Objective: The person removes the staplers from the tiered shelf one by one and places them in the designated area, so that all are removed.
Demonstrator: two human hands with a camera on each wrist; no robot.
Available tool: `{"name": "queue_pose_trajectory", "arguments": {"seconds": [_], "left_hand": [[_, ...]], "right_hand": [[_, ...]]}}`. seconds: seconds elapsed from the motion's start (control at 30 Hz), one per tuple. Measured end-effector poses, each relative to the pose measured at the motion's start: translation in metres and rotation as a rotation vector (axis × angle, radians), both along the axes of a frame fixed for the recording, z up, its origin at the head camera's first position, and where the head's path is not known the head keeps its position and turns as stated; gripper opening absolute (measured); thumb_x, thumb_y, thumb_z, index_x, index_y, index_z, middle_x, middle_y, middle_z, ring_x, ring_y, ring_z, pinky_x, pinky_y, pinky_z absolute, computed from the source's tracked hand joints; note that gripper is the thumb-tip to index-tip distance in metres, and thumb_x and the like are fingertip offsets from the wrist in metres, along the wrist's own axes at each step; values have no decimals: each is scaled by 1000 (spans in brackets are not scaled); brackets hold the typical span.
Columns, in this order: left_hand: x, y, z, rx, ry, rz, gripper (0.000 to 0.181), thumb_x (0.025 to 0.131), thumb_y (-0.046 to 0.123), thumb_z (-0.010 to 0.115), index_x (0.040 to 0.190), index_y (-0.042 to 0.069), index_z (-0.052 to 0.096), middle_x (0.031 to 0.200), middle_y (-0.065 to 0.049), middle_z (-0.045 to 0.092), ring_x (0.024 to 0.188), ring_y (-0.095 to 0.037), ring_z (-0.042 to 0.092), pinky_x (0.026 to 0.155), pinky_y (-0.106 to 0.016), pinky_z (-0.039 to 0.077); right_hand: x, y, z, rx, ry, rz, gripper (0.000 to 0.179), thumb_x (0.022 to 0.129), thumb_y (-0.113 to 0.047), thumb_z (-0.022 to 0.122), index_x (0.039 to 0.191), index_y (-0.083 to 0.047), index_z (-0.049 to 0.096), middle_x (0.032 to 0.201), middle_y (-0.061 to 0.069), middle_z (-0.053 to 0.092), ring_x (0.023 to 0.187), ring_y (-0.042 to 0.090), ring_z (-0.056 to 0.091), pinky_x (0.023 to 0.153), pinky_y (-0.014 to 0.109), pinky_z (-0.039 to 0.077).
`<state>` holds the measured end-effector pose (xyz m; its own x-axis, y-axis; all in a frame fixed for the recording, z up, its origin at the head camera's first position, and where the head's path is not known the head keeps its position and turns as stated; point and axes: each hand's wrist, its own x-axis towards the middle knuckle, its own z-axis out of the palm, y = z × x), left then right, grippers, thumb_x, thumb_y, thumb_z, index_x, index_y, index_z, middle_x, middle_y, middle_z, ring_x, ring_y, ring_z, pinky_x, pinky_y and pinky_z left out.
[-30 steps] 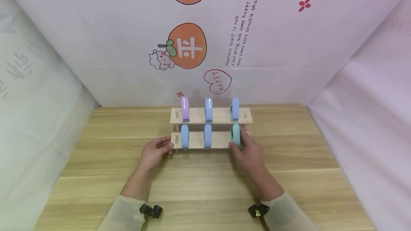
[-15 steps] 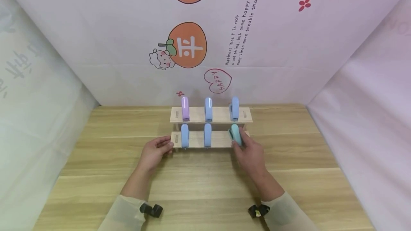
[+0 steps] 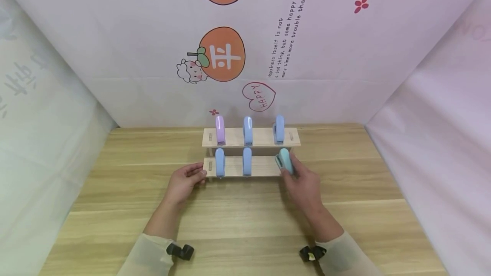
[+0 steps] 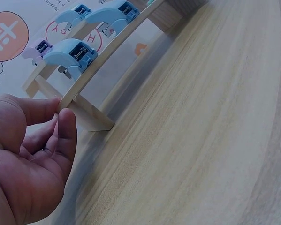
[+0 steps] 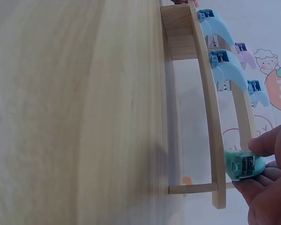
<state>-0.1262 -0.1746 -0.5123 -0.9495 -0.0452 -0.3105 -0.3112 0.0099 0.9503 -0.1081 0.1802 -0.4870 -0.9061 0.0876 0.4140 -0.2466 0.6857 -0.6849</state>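
We see the right hand [image 3: 303, 184], just right of centre in the head view, pinching a small mint-green plastic stapler [image 3: 284, 161] between thumb and curled fingers; the stapler sits tilted at the right end of the lower shelf of a two-tier pale wooden rack [image 3: 264, 167], and in the right wrist view the same stapler [image 5: 244, 165] shows near the lower right corner, beside the rack's end. The left hand [image 3: 186, 180] lies left of centre with relaxed, lightly bent fingers touching the rack's left end and gripping nothing; in the left wrist view its fingertips [image 4: 65, 126] meet the edge of the lower shelf. On that lower shelf stand two light-blue staplers [image 3: 220, 162], and on the upper shelf a lilac stapler [image 3: 220, 129] and two more blue ones [image 3: 247, 130]. The rack rests on a light wood-grain tabletop [image 3: 245, 225] filling the lower half of the frame. Behind it, across the top of the frame, we see a white-pink backdrop [image 3: 326, 54] printed with orange fruit, a sheep, a "HAPPY" heart and slanted text, with plain sheets closing in on both sides.
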Motion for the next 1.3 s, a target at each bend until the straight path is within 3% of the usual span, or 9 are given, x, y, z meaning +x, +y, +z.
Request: {"name": "queue_pose_trajectory", "arguments": {"seconds": [0.47,1.3], "left_hand": [[0,1,0,6,-2,3,42,97,7,74,136,-3,63,121,-17,68,94,-17,69,83,-27,63],[0,1,1,11,6,2,42,97,5,72,136,-6,61,120,-17,68,95,-20,70,83,-29,64]], "right_hand": [[3,10,6,-65,-53,-9,54,93,-5,77,142,3,58,134,27,62,120,41,65,91,42,60],[5,28,9,-98,21,-25,49,91,-2,75,138,6,61,129,31,63,113,45,67,86,38,61]]}}
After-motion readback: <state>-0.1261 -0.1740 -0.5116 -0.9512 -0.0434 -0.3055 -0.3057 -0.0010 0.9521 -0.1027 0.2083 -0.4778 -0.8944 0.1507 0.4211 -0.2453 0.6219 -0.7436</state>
